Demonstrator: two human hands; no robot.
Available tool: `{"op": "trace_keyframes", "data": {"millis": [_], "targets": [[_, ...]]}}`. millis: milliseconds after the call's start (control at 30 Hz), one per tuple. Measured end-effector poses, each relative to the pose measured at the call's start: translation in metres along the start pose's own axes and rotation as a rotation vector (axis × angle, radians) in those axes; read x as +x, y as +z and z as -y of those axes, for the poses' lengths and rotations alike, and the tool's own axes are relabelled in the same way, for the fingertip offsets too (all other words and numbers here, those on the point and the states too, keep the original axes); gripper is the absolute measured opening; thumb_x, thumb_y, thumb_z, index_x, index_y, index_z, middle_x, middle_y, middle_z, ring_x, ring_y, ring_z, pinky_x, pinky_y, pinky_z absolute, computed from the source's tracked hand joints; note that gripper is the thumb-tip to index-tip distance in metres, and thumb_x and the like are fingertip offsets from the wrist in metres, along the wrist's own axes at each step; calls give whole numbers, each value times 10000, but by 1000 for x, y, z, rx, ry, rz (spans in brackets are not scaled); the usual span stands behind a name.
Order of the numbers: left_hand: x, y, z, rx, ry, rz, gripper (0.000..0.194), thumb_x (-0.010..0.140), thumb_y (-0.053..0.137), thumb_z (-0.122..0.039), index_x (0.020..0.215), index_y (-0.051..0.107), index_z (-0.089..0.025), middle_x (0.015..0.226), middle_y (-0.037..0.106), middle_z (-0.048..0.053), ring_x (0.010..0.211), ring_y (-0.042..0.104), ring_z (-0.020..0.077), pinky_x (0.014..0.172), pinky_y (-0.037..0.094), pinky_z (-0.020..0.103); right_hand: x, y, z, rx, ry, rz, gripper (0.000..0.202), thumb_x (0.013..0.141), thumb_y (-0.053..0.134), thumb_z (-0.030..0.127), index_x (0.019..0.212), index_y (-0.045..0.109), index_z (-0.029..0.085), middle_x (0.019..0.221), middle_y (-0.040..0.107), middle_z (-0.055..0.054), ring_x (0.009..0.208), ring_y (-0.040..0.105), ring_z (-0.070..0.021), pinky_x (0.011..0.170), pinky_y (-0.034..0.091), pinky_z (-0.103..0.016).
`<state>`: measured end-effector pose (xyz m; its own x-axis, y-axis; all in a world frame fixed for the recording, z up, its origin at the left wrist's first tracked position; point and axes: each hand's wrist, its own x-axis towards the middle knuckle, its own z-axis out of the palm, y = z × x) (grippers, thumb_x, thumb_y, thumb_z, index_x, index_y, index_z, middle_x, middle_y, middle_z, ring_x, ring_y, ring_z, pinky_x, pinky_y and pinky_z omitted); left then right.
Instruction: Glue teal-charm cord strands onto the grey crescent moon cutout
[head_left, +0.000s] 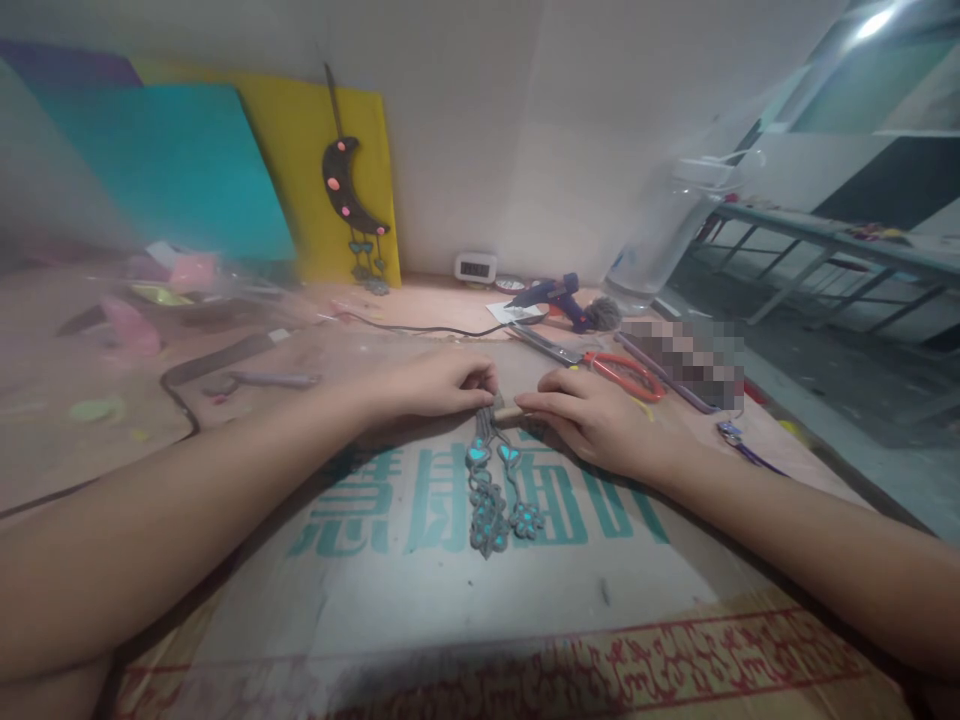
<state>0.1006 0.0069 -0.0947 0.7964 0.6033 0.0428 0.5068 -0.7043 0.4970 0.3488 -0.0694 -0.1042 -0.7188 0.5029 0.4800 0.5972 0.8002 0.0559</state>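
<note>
My left hand [457, 382] is closed, its thumb and fingertips pinching the top of a bundle of grey cords. From these cords hang grey felt-like charms [489, 518], flowers and hearts with bright turquoise centres, lying on the board below. One strand with a heart and a flower [526, 520] lies a little apart to the right. My right hand [589, 415] is closed too, its fingertips around a short tan stick [510, 412] that points left at the cord tops. Whether the stick touches the cords, I cannot tell.
Orange-handled scissors [622, 375] and a dark blue glue gun [551, 295] lie beyond my right hand. A clear bottle [660, 240] stands at the back right, near a small digital clock [476, 268]. A dark crescent ornament [349, 190] hangs against a yellow sheet [292, 130].
</note>
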Motion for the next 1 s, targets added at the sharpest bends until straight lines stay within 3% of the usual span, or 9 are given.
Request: {"op": "trace_keyframes", "data": {"millis": [700, 867, 1000], "targets": [[0, 2, 4, 3, 21, -10, 242, 906, 547, -381, 973, 677, -189, 868, 667, 21, 772, 574, 176, 672, 400, 274, -1, 4, -2, 67, 3, -28, 261, 1010, 498, 171, 1134, 726, 146, 931, 676, -103, 803, 626, -196, 689, 518, -313], [1, 1, 2, 4, 9, -4, 217, 922, 520, -350, 936, 658, -183, 885, 674, 31, 816, 591, 190, 729, 421, 290, -5, 5, -4, 65, 105, -126, 264, 1009, 494, 167, 1202, 672, 141, 996, 690, -117, 853, 652, -208, 731, 546, -333], [0, 1, 1, -11, 21, -23, 274, 967, 462, -384, 930, 647, -186, 945, 683, 42, 890, 599, 204, 805, 429, 308, -5, 5, -4, 74, 165, -134, 256, 1018, 478, 177, 1203, 653, 160, 1024, 698, -116, 887, 672, -214, 763, 563, -349]]}}
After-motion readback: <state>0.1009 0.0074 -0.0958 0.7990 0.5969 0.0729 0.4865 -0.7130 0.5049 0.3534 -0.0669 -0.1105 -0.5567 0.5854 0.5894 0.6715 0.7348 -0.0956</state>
